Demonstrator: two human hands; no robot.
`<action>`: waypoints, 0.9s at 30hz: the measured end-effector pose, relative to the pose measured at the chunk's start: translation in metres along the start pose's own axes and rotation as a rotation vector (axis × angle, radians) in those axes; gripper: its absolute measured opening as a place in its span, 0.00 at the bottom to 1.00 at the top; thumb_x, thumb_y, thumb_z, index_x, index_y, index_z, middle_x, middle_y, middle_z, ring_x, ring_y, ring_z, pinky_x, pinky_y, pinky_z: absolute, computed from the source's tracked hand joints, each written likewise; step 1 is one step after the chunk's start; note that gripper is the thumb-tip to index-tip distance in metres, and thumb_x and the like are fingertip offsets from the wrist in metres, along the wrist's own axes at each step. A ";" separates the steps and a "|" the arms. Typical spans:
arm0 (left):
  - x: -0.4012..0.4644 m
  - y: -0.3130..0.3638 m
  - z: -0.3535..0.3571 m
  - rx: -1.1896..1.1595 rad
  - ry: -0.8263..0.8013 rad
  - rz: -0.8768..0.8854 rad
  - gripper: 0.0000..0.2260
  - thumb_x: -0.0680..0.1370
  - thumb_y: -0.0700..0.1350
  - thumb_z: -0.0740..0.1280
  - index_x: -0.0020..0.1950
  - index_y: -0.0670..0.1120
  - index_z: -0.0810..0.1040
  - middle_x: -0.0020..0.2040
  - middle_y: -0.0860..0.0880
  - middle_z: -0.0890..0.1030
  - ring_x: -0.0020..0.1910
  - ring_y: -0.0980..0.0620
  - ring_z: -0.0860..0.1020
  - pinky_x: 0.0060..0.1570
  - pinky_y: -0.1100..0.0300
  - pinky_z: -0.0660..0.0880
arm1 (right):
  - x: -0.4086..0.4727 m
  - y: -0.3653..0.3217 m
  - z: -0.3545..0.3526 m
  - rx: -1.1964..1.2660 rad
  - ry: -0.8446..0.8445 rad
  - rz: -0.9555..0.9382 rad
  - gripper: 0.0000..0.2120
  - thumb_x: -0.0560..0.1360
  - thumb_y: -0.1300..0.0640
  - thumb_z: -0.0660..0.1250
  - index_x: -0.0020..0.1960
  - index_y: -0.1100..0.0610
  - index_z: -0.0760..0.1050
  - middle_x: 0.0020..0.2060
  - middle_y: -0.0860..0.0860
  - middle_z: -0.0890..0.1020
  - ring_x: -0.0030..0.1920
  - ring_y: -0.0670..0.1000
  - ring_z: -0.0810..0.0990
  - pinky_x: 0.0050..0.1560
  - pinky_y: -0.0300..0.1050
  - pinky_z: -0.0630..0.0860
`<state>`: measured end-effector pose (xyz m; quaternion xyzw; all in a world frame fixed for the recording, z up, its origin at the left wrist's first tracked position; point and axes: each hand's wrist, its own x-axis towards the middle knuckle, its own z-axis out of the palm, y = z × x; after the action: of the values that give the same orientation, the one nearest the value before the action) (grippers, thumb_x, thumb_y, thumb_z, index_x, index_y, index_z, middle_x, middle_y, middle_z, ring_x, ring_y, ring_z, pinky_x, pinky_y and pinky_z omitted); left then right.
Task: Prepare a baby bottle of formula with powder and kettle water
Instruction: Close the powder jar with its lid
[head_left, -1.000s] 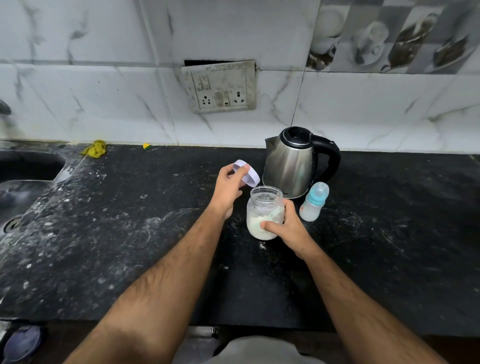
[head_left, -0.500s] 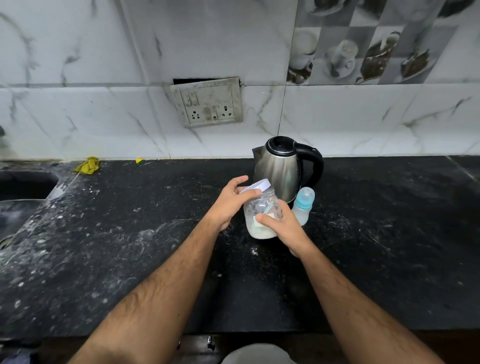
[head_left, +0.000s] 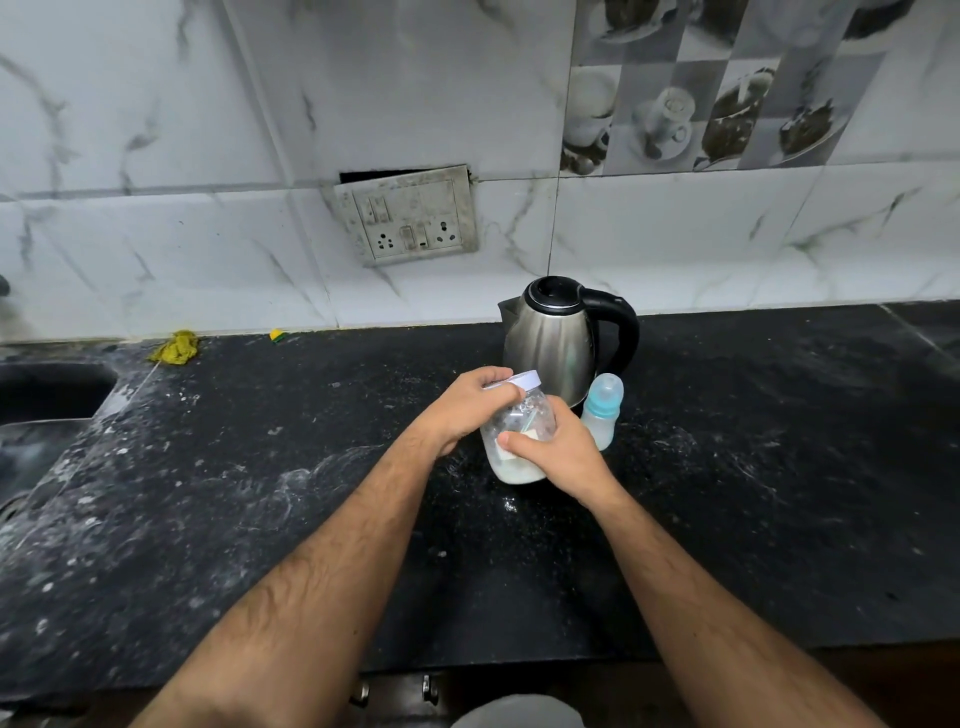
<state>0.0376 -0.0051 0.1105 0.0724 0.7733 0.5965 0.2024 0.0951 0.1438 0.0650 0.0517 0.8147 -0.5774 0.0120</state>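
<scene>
A clear jar of white formula powder (head_left: 519, 457) stands on the black counter (head_left: 260, 493), tilted slightly left. My right hand (head_left: 558, 452) grips its body from the right. My left hand (head_left: 460, 408) holds the white lid (head_left: 524, 380) down on the jar's mouth, fingers curled over its rim. Just right of the jar stands a baby bottle (head_left: 602, 410) with a blue collar and clear cap. Behind both sits a steel kettle (head_left: 553, 338) with a black handle and lid.
A sink basin (head_left: 47, 389) opens at the far left. A yellow cloth scrap (head_left: 176, 347) and a small yellow bit (head_left: 278, 335) lie by the wall. A wall socket panel (head_left: 410, 221) hangs above the counter. White powder dusts the counter's left part.
My left hand brought the lid from the air beside the jar down onto its mouth. The jar leans a little more toward my left hand. The camera view tilted upward.
</scene>
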 end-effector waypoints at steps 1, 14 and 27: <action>-0.001 0.001 0.001 0.018 0.005 0.007 0.08 0.77 0.41 0.67 0.50 0.54 0.78 0.52 0.48 0.83 0.49 0.52 0.82 0.58 0.54 0.77 | -0.002 -0.002 0.001 -0.027 0.027 0.000 0.32 0.58 0.39 0.76 0.59 0.47 0.73 0.48 0.43 0.84 0.50 0.42 0.83 0.56 0.50 0.80; -0.003 0.002 0.004 -0.037 0.108 0.084 0.16 0.76 0.58 0.71 0.54 0.47 0.83 0.51 0.47 0.86 0.50 0.54 0.84 0.55 0.56 0.80 | -0.001 -0.013 0.001 -0.071 0.042 -0.020 0.34 0.59 0.38 0.77 0.60 0.47 0.72 0.49 0.43 0.84 0.50 0.42 0.83 0.55 0.48 0.80; 0.001 0.000 -0.002 -0.144 0.149 0.055 0.19 0.78 0.54 0.69 0.64 0.45 0.79 0.59 0.46 0.83 0.56 0.55 0.80 0.52 0.64 0.74 | -0.001 -0.016 -0.002 0.027 0.210 -0.028 0.29 0.63 0.47 0.80 0.59 0.48 0.71 0.48 0.43 0.82 0.50 0.42 0.82 0.56 0.46 0.79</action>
<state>0.0355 -0.0067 0.1107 0.0343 0.7391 0.6596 0.1323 0.0945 0.1406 0.0808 0.1006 0.8044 -0.5797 -0.0821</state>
